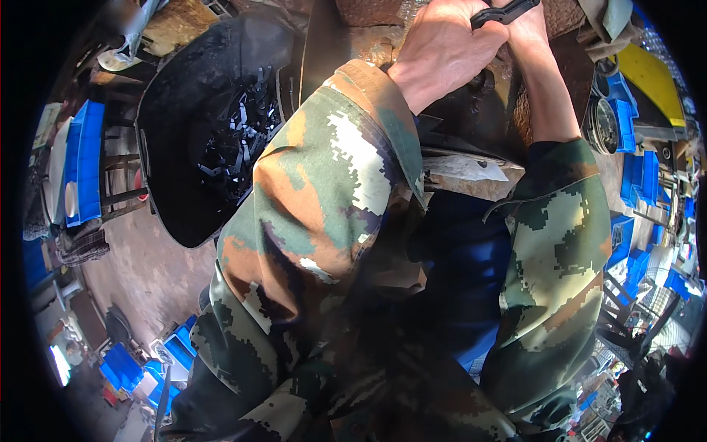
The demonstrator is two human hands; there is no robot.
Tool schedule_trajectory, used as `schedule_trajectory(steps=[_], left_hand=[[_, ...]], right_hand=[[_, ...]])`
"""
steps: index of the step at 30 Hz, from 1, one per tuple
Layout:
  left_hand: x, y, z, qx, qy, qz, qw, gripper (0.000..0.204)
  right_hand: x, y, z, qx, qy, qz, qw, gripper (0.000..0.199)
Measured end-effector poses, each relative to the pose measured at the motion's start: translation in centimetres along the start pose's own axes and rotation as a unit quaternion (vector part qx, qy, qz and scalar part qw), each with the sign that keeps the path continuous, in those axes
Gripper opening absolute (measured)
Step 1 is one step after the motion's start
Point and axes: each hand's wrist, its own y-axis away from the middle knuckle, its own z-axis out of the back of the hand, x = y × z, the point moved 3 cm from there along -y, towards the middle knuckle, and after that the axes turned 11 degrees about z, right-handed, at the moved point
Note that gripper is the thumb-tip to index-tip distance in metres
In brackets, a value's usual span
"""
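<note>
At the top edge, my left hand (445, 55) is closed on a slim black handle-shaped piece (507, 12) with angled edges, its thumb pressed against the near end. The exact kind of the piece cannot be told. My right hand (529, 31) meets the left one there and is closed at the same piece, which lies across it. The picture's upper edge cuts off part of the right fingers. Below both hands is a brown, worn metal work surface (471, 110).
To the left stands a large black tub (166, 140) with many small shiny dark metal pieces (243, 129) in it. Blue plastic bins (87, 162) stand far left, with more blue bins (639, 180) on the right. A yellow panel (648, 81) is at upper right.
</note>
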Motion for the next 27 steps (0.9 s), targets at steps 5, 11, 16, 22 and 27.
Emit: schedule_trajectory(steps=[5, 11, 16, 22, 27], left_hand=[[-0.3, -0.1, 1.4, 0.012, -0.030, 0.040, 0.999, 0.020], [1.0, -0.3, -0.4, 0.009, 0.005, -0.031, 0.999, 0.019], [-0.5, -0.2, 2.0, -0.007, -0.021, -0.029, 0.999, 0.018], [-2.1, -1.2, 2.1, -0.079, -0.105, -0.133, 0.982, 0.014], [-4.8, -1.1, 2.8, -0.005, 0.135, 0.178, 0.975, 0.018]], right_hand=[[0.1, -0.5, -1.4, 0.002, -0.028, 0.007, 1.000, 0.040], [-1.4, -0.1, -0.3, -0.004, -0.002, 0.006, 1.000, 0.040], [0.6, -0.7, -1.6, 0.007, -0.026, 0.002, 1.000, 0.039], [-0.5, -1.4, -0.7, 0.018, -0.051, -0.070, 0.996, 0.033], [-1.2, 0.1, 1.2, 0.050, 0.025, -0.041, 0.998, 0.051]])
